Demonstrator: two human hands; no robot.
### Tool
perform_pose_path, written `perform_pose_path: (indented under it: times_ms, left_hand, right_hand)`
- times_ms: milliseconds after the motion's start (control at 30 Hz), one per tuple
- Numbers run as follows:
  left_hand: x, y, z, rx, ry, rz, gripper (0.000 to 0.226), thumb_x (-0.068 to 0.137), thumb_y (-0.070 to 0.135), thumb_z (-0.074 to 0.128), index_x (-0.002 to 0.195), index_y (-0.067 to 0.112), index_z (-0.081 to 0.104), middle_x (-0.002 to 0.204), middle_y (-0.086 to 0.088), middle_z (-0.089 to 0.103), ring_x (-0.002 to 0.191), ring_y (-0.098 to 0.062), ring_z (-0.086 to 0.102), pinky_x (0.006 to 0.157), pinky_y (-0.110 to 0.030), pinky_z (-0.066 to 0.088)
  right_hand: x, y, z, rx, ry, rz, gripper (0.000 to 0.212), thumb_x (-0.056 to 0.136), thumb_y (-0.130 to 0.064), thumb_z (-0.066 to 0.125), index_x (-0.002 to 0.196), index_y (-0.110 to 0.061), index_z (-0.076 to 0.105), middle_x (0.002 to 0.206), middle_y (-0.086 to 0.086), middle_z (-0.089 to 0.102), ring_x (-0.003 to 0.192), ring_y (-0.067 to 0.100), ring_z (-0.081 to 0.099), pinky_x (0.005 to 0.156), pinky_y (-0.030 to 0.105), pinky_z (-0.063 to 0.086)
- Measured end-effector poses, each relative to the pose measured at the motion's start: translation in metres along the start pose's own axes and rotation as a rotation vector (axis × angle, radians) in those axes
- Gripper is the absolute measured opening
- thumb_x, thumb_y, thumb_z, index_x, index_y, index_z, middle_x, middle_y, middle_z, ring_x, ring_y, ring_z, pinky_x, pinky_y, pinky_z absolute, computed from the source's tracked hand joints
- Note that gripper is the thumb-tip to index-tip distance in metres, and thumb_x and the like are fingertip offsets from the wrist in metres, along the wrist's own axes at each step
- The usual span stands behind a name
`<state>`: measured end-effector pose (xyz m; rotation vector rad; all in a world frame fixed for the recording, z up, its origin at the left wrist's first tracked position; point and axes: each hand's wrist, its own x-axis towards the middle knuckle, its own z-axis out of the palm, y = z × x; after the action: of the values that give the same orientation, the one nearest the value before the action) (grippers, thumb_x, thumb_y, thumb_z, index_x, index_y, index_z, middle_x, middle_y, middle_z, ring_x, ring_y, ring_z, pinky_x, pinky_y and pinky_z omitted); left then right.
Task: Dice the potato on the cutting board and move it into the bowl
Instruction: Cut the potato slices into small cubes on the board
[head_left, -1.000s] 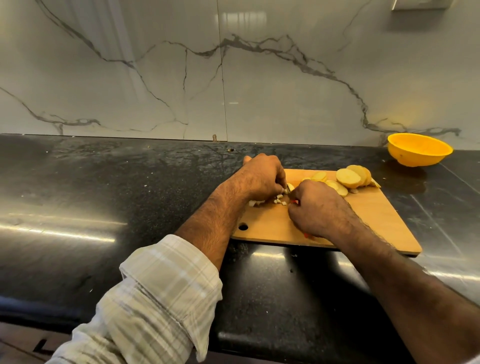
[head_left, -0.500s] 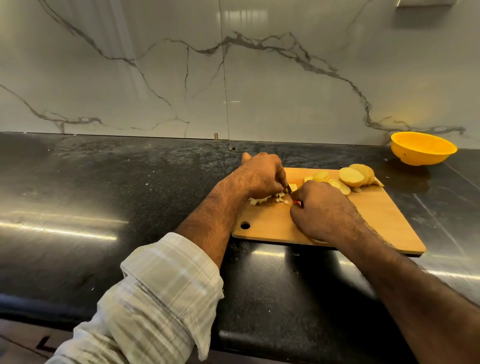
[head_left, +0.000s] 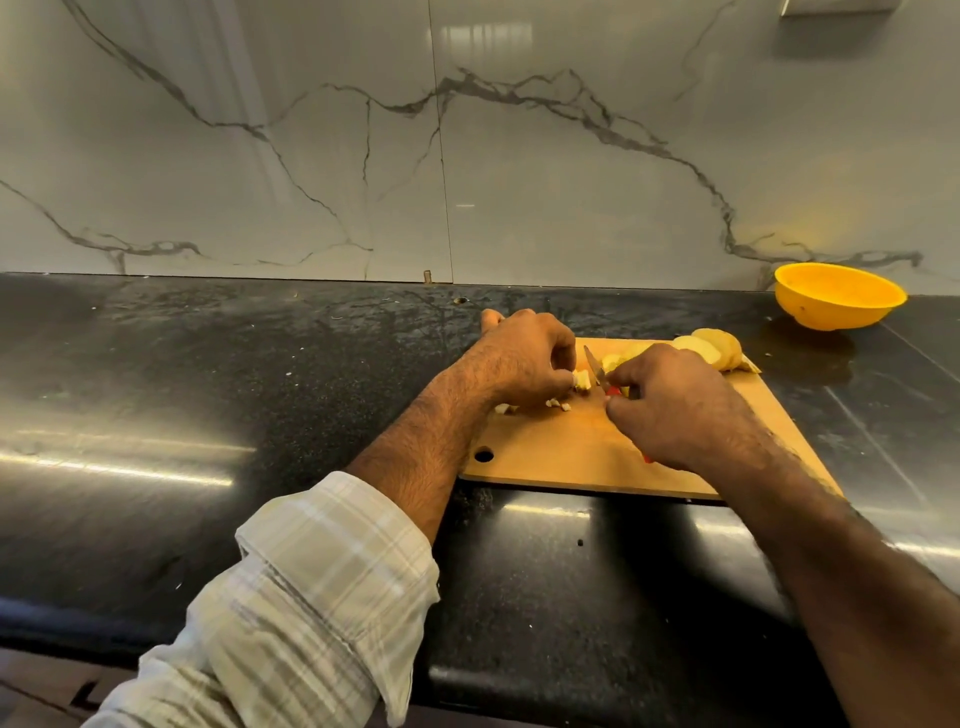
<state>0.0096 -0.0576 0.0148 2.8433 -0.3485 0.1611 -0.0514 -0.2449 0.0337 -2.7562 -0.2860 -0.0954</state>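
Mid-dice, not near transfer yet. Far left: plaid rolled-up shirt sleeve (head_left: 291, 597) on the left forearm, over the black polished stone countertop (head_left: 208, 389). Left hand (head_left: 519, 364) sits at the back-left of the tan wooden cutting board with a hanging hole (head_left: 571, 457), fingers curled, tips pinching a small pale potato piece (head_left: 582, 380) to steady it. A few loose pale potato dice (head_left: 556, 404) lie on the board just under that hand. Next over, the small knife with a steel blade and red handle (head_left: 595, 371) has its tip raised, just beside the held piece; right hand (head_left: 675, 410) is wrapped around the handle, most of which is hidden. Behind the right hand, the yellow round potato slices (head_left: 706, 348) lean in a stack at the board's back-right, uncut. Far right, the yellow plastic bowl (head_left: 839, 301) stands on the counter against the wall, well apart from the board; nothing visible inside from this angle. Judgement: next move is a downward cut through the pinched piece, fingertips tucked back from the blade, then feed the remaining slices through before anything goes to the bowl.
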Motion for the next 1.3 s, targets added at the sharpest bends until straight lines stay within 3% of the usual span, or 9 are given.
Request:
perform_pose_path:
  times_ms: [133,367,600,800,1033,1300]
  left_hand:
    - [0.001,0.002,0.007,-0.014,0.010,0.014,0.025,0.089,0.058,0.074,0.088,0.034,0.070,0.097,0.019,0.070,0.108,-0.008,0.058,0.106,-0.051,0.023]
    - [0.000,0.008,0.006,0.010,0.024,0.022,0.015,0.093,0.053,0.074,0.097,0.038,0.077,0.107,0.022,0.065,0.118,-0.010,0.053,0.107,-0.051,0.025]
    - [-0.001,0.012,0.008,0.045,0.056,0.004,0.036,0.085,0.071,0.071,0.097,0.037,0.075,0.098,0.019,0.068,0.106,-0.007,0.058,0.105,-0.052,0.027]
    - [-0.001,0.009,0.001,0.003,-0.001,0.001,0.006,0.091,0.044,0.078,0.096,0.041,0.078,0.104,0.025,0.062,0.119,-0.009,0.054,0.110,-0.051,0.025]
    - [-0.002,-0.006,-0.004,-0.071,-0.019,0.002,0.012,0.091,0.033,0.080,0.099,0.041,0.077,0.116,0.020,0.065,0.110,-0.005,0.057,0.111,-0.055,0.029]
    - [0.001,-0.004,-0.001,-0.122,-0.046,0.010,0.008,0.089,0.037,0.083,0.097,0.036,0.083,0.110,0.020,0.069,0.109,-0.008,0.058,0.112,-0.057,0.030]
  right_hand:
    - [0.002,0.000,0.003,-0.064,-0.066,0.049,0.041,0.095,-0.036,0.069,0.134,-0.026,0.068,0.119,0.000,0.071,0.096,0.019,0.066,0.084,0.041,0.064]
    - [0.001,0.000,-0.001,-0.084,-0.108,0.059,0.044,0.096,-0.033,0.069,0.139,-0.026,0.065,0.125,0.003,0.068,0.102,0.021,0.065,0.089,0.041,0.063]
    - [0.001,0.001,-0.003,-0.092,-0.125,0.048,0.041,0.097,-0.033,0.069,0.137,-0.026,0.066,0.120,0.003,0.068,0.096,0.020,0.066,0.085,0.040,0.063]
    - [0.001,0.006,-0.003,-0.119,-0.123,0.040,0.044,0.096,-0.036,0.068,0.138,-0.029,0.064,0.126,0.003,0.066,0.099,0.020,0.065,0.086,0.041,0.063]
    - [-0.001,0.001,-0.001,-0.142,-0.127,-0.001,0.046,0.096,-0.037,0.068,0.141,-0.030,0.062,0.134,0.002,0.064,0.114,0.022,0.062,0.092,0.039,0.060]
    - [-0.003,-0.004,0.002,-0.091,-0.098,-0.031,0.042,0.096,-0.033,0.067,0.138,-0.028,0.065,0.125,0.002,0.066,0.104,0.019,0.060,0.084,0.033,0.059]
